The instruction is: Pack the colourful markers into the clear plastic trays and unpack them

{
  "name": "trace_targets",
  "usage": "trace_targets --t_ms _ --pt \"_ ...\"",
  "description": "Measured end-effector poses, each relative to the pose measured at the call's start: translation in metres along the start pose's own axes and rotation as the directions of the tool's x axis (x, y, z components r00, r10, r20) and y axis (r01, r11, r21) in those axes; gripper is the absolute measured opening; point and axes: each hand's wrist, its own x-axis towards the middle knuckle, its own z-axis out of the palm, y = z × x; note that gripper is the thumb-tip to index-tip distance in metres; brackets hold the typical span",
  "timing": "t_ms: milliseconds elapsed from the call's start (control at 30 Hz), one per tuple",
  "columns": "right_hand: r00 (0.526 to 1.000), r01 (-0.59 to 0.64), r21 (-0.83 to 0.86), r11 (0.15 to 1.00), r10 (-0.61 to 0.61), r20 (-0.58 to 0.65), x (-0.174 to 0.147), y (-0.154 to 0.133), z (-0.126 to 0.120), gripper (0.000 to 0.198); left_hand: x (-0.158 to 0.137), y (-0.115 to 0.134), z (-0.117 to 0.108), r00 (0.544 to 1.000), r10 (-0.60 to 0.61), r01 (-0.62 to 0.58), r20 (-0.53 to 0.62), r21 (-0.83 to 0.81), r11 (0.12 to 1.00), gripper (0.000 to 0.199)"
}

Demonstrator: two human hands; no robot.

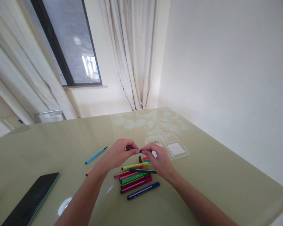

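L hand [119, 154] & R hand [159, 160]: both w/ thumb & fingertips pinched on 1 sm. dk-blue item [140, 151], mostly hidden, held above table [217, 179] just beyond pen pile [135, 179], asst. colours. Also: 1 lt-blue pen [96, 155], L of L hand; 1 clear plastic case [171, 139], open, beyond R hand; 1 blk-screened device [34, 197], far L.

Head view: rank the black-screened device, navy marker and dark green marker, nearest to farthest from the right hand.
1. Dark green marker: just at the right hand's lower left.
2. Navy marker: below the green one.
3. Black-screened device: far left.
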Motion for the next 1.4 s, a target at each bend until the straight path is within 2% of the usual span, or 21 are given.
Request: trace_targets --t_ms 233,367,467,600,667,767,900,1033,1133,1233,1333,1400 --pt "0.999 -0.032 0.028 0.999 0.032 0.029 0.0 -0.003 -0.005 0.012 0.001 0.003 0.005 0.999 -0.023 0.024 0.03 -0.04 0.999 0.032" --pt "0.986 -0.04 -0.005 0.999 0.04 0.159 0.002 -0.009 -0.015 0.013 0.009 -0.014 0.015 0.999 -0.013 0.017 0.034 -0.12 0.993 0.046" --pt "0.95 -0.027 -0.055 0.998 0.043 0.311 0.001 -0.008 -0.023 0.012 0.014 -0.028 0.026 1.0 0.01 -0.01 0.003 -0.042 0.999 0.036" --pt "0.89 0.036 -0.097 0.995 0.012 0.456 -0.001 0.003 -0.029 0.006 0.014 -0.036 0.04 0.986 0.115 -0.123 0.124 0.059 0.991 0.028" --pt "0.862 0.119 -0.15 0.982 -0.027 0.507 -0.002 0.008 -0.029 0.009 0.013 -0.038 0.046 0.978 0.109 -0.13 0.179 0.108 0.986 0.024" --pt "0.832 0.218 -0.217 0.951 -0.065 0.551 -0.004 0.009 -0.024 0.009 0.013 -0.041 0.049 0.984 0.069 -0.097 0.166 0.164 0.982 0.019" --pt "0.832 0.31 -0.262 0.914 -0.128 0.54 -0.006 -0.001 -0.003 0.008 0.012 -0.045 0.032 0.998 0.01 -0.021 0.058 0.192 0.981 0.019" --pt "0.738 0.527 -0.29 0.799 -0.261 0.623 -0.003 -0.017 0.043 0.023 0.006 -0.052 -0.006 0.993 -0.027 0.046 -0.113 0.168 0.985 0.023" --pt "0.699 0.64 -0.372 0.672 -0.307 0.646 0.004 -0.023 0.084 0.016 -0.002 -0.057 -0.033 0.97 -0.045 0.073 -0.238 0.111 0.991 0.025" --pt "0.641 0.717 -0.377 0.586 -0.343 0.686 0.01 -0.026 0.117 0.01 -0.009 -0.059 -0.05 0.956 -0.08 0.093 -0.283 0.035 0.995 0.027" --pt "0.611 0.743 -0.366 0.56 -0.344 0.713 0.015 -0.029 0.131 0.007 -0.013 -0.059 -0.061 0.938 -0.094 0.075 -0.333 -0.068 0.995 0.033" --pt "0.61 0.749 -0.349 0.563 -0.379 0.696 0.016 -0.029 0.126 0.007 -0.015 -0.057 -0.065 0.915 -0.102 0.065 -0.391 -0.106 0.992 0.04"
